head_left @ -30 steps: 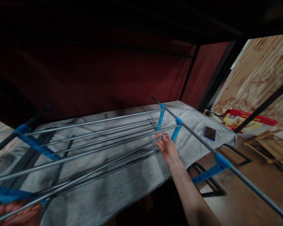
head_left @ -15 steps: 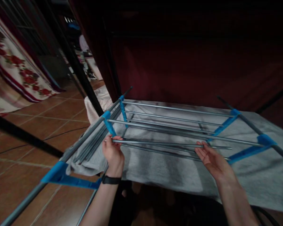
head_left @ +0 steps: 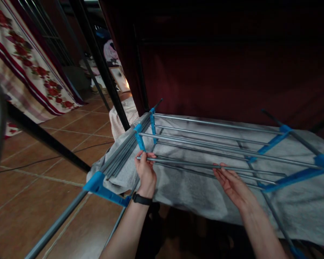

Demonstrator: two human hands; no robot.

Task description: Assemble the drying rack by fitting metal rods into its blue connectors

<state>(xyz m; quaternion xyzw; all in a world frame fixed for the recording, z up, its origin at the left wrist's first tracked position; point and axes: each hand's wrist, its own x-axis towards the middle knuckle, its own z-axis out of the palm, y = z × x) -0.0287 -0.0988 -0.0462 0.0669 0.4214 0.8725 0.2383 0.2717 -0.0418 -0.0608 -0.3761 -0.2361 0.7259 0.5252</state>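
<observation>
A thin grey metal rod [head_left: 183, 163] lies across both my hands. Its left end is pinched in the fingers of my left hand [head_left: 145, 174], which has a black band on the wrist. Farther along, the thumb and fingertips of my right hand [head_left: 233, 185] close on the same rod, palm turned up. The rod's right end sticks out past that hand. Around it stands a rack frame of grey tubes with blue plastic brackets [head_left: 139, 136] at the left and a blue bracket [head_left: 302, 177] at the right. Crossbars [head_left: 205, 139] span between the two sides.
Several loose rods [head_left: 126, 154] lie bundled on grey cloth [head_left: 191, 194] at the left. Black posts [head_left: 105, 68] slant past the tiled floor [head_left: 56, 212]. A flowered curtain [head_left: 43, 72] hangs at the far left; a dark red panel [head_left: 218, 86] rises behind.
The view has swung slightly left. My right hand has slid leftward along the rod, closer to my left hand, so more of the rod's right end shows beyond it.
</observation>
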